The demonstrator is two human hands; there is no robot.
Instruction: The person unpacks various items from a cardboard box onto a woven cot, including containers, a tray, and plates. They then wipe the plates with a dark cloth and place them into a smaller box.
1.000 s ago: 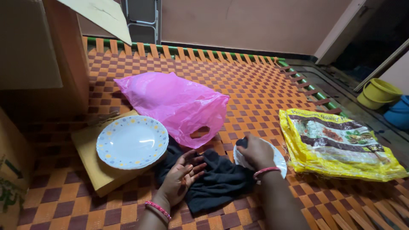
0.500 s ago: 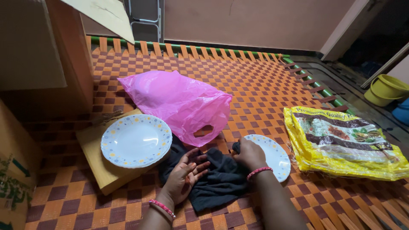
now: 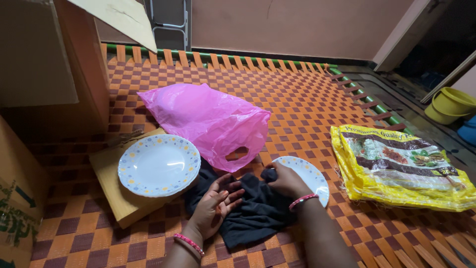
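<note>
Across a woven orange-and-brown cot (image 3: pixel 307 99), seen from the head camera, a dark cloth (image 3: pixel 253 206) is spread in a crumpled heap near the bottom centre. It is pressed flat by the left hand (image 3: pixel 215 203), whose fingers are spread wide and hold nothing. A bunched corner of the cloth is pinched by the right hand (image 3: pixel 285 179), fingers curled closed, at the near edge of a small white dotted plate (image 3: pixel 310 177) lying on the cot. For wiping to go well, the plate would best be kept steady and the cloth wad moved over the whole surface, rim included. A second, larger dotted plate (image 3: pixel 158 165) rests on a tan cardboard piece (image 3: pixel 116 196) to the left; nothing is seen on either plate. A pink plastic bag (image 3: pixel 208 121) lies behind, its contents hidden. A yellow printed sack (image 3: pixel 396 166) lies flat at right, well apart. Open cardboard boxes (image 3: pixel 34 64) stand at left; their insides cannot be seen. A yellow bucket (image 3: pixel 448 105) stands on the floor beyond.
</note>
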